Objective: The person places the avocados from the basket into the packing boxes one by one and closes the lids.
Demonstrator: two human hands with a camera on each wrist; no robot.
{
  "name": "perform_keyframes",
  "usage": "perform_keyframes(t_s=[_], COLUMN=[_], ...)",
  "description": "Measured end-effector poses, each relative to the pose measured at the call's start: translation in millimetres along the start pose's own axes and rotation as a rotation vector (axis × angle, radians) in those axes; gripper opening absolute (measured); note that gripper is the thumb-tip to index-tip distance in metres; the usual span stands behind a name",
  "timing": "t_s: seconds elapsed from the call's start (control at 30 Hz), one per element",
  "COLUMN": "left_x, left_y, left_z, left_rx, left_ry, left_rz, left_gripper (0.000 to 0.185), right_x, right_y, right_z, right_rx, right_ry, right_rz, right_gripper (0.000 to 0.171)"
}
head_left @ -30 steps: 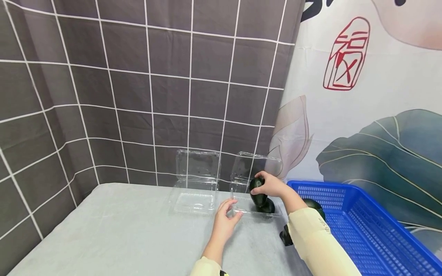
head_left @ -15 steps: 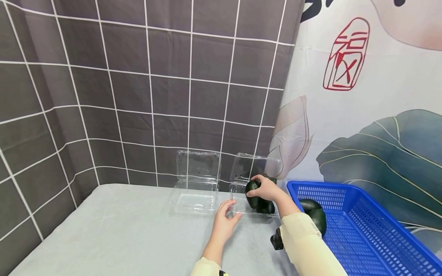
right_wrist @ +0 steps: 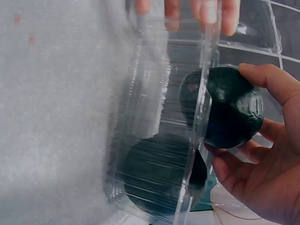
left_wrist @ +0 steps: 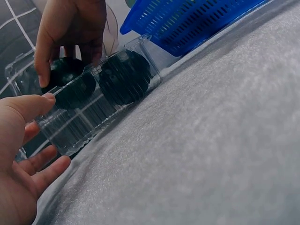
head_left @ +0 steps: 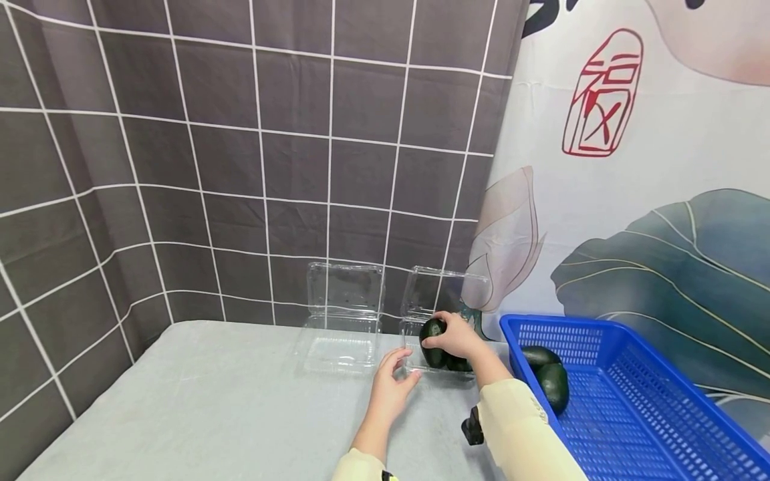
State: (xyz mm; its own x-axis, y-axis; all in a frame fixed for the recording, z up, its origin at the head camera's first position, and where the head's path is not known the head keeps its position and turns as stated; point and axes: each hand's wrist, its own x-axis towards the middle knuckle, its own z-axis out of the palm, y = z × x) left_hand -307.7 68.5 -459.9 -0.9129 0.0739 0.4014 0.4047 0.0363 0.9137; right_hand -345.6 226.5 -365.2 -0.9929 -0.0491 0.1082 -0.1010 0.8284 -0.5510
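Note:
My right hand [head_left: 452, 338] grips a dark green avocado [head_left: 432, 331] and holds it low inside the right clear clamshell box [head_left: 415, 366], beside a second avocado [head_left: 460, 365] that lies in the box. In the right wrist view the held avocado [right_wrist: 234, 108] sits just behind the box wall [right_wrist: 154, 93], above the lying avocado [right_wrist: 159, 173]. My left hand [head_left: 394, 382] rests with relaxed fingers at the box's front left corner, and its thumb [left_wrist: 28, 105] touches the box's clear plastic wall [left_wrist: 84, 122].
A second open, empty clamshell [head_left: 339, 347] stands to the left. A blue plastic basket [head_left: 637, 407] at the right holds two more avocados [head_left: 550, 384]. Grey cloth covers the table [head_left: 210, 407]. Tiled and printed curtains hang behind.
My right hand has lowered the avocado leftward and down into the right box. The left hand has stayed at the box's corner.

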Motion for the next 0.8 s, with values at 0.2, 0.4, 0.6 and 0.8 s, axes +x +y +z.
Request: perform_keyframes(t_s=[0.2, 0.4, 0.6, 0.8], left_x=[0.4, -0.8, -1.4, 0.1], left_y=[2.3, 3.5, 2.8, -0.7], left_z=[-1.2, -1.3, -0.7, -0.5], left_rx=[0.015, -0.014, -0.033, 0.001], left_ry=[-0.01, 0.002, 0.008, 0.005], left_rz=[-0.022, 0.0, 0.015, 0.006], left_gripper=[0.037, 0.036, 0.035, 0.035], right_x=[-1, -3, -4, -3], right_y=[-4, -6, -6, -6], right_z=[9, 18, 24, 27], right_rx=[-0.002, -0.037, -0.068, -0.065], right_ry=[0.016, 0.028, 0.028, 0.03], right_rz=[-0.038, -0.026, 0.005, 0.008], right_gripper=[0.065, 0.072, 0.075, 0.065])
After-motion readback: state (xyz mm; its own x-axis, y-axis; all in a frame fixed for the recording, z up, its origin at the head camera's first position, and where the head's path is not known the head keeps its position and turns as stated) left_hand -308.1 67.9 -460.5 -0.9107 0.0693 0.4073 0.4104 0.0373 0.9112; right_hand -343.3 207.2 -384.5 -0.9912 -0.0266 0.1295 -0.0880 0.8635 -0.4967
